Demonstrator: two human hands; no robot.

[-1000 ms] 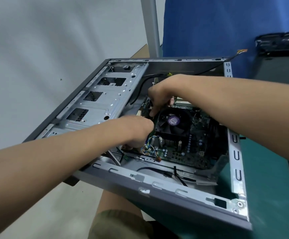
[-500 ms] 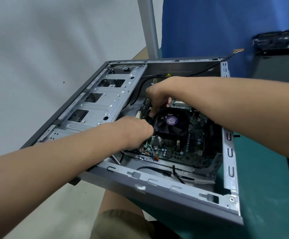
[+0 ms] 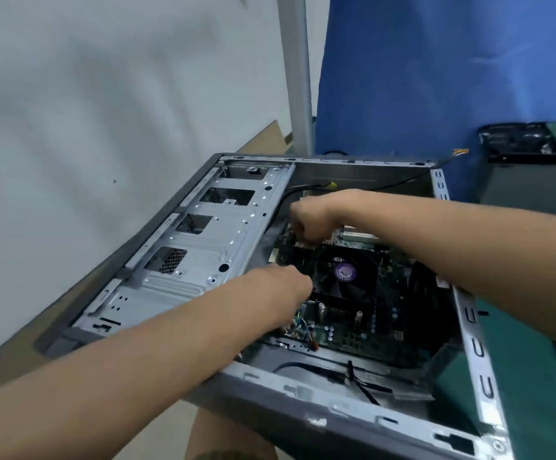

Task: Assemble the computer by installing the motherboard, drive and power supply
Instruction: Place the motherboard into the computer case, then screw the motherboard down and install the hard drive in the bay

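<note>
Open case [image 3: 336, 411] lies on its side on green mat [image 3: 535, 376], mobo [image 3: 366, 330] inside w/ fan [image 3: 346, 275] on top. L hand [image 3: 283, 287] at fan's near-left edge, fingers hidden, grip can't tell. R hand [image 3: 313, 215] farther back over mobo's far-left corner, fingers curled, held item unclear. Blue cloth [image 3: 436, 78] behind.

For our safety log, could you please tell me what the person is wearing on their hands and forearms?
Nothing shows: the left hand and right hand are bare, without gloves, and the left forearm and right forearm are uncovered to the frame's edge, with no sleeves, watch or wrist strap.
</note>
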